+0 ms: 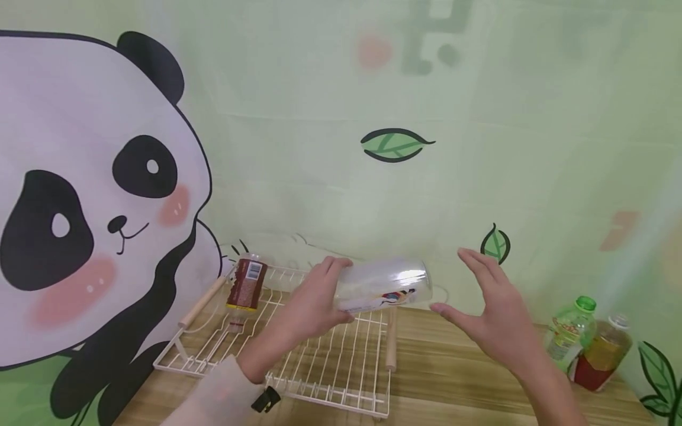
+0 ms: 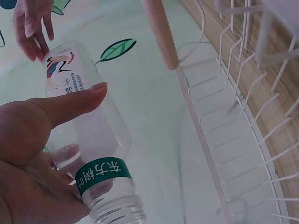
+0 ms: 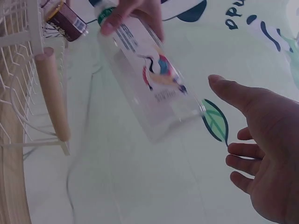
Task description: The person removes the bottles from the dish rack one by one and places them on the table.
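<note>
A clear plastic bottle (image 1: 385, 284) with a colourful printed label and a green neck band lies sideways in the air above the rack. My left hand (image 1: 318, 296) grips it near the neck end, thumb across its side in the left wrist view. The bottle mouth (image 2: 119, 212) shows bare screw threads. My right hand (image 1: 492, 313) is apart from the bottle's base, fingers and thumb spread with nothing between them. Below stands a white wire rack (image 1: 341, 355) with wooden handles. A bottle with a dark red label (image 1: 247, 283) rests neck down at the rack's left.
At the table's right stand a green-capped bottle (image 1: 570, 331) and a bottle with dark red and yellow colouring (image 1: 602, 354). The wooden table (image 1: 453, 367) meets a pale green backdrop (image 1: 298, 177) printed with a panda and leaves.
</note>
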Available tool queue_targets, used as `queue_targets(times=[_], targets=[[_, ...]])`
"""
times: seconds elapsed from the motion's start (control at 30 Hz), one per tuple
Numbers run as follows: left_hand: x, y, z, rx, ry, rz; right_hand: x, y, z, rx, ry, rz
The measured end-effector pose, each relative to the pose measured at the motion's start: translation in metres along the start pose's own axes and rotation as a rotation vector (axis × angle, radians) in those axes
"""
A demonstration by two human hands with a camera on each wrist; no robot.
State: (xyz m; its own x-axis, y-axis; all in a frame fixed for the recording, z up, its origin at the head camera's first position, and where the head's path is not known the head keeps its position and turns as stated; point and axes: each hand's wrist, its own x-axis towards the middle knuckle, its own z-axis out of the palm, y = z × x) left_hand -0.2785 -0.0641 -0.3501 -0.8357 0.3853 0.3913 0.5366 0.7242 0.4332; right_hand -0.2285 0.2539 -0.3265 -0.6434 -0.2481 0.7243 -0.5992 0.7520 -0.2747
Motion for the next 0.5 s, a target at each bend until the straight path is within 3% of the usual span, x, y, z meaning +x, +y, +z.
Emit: queue_targets(times=[0.27,0.5], targets=[[-0.001,0.021,0.009,0.174,-0.033,0.137,0.003,-0.007,0.027,-0.041,-0.102,-0.148],[-0.001,0.037,0.020,0.309,-0.019,0.235,0.002,-0.016,0.039,-0.143,-0.255,-0.162]])
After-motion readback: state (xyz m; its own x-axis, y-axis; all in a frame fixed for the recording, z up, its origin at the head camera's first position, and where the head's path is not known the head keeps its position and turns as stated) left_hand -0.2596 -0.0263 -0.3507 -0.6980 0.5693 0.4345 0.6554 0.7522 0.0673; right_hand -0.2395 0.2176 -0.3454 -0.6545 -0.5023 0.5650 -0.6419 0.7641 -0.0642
